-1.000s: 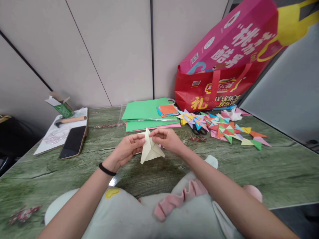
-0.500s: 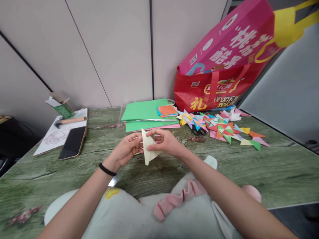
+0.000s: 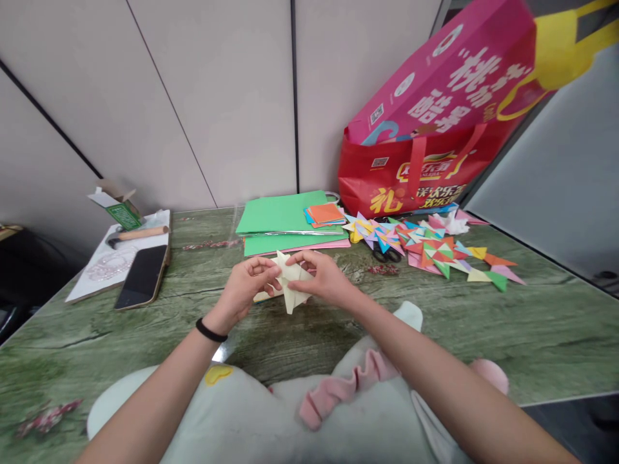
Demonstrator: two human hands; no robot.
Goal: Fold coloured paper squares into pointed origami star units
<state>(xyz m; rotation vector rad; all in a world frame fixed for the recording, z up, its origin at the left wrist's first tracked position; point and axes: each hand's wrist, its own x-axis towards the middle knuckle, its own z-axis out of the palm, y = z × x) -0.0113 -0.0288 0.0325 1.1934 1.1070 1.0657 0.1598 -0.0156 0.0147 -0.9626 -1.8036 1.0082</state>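
Observation:
A pale yellow folded paper (image 3: pixel 293 293) is held in the air over the green table, between both hands. My left hand (image 3: pixel 246 285) pinches its left edge between thumb and fingers; a black band circles that wrist. My right hand (image 3: pixel 322 277) grips the paper from the right, thumb in front and index finger at the top. Partly behind my left fingers, a flat pale yellow paper (image 3: pixel 264 296) lies on the table.
Green sheets (image 3: pixel 278 214) lie behind the hands, with small orange squares (image 3: pixel 325 213) on top. Colourful folded pieces (image 3: pixel 438 251), black scissors (image 3: pixel 385 255) and a red bag (image 3: pixel 377 174) are right. A phone (image 3: pixel 140 277) and hammer (image 3: pixel 140 234) are left.
The left part of the folded paper has opened out into separate points. My left hand has shifted slightly right and its fingers have curled in more, uncovering more of the flat paper.

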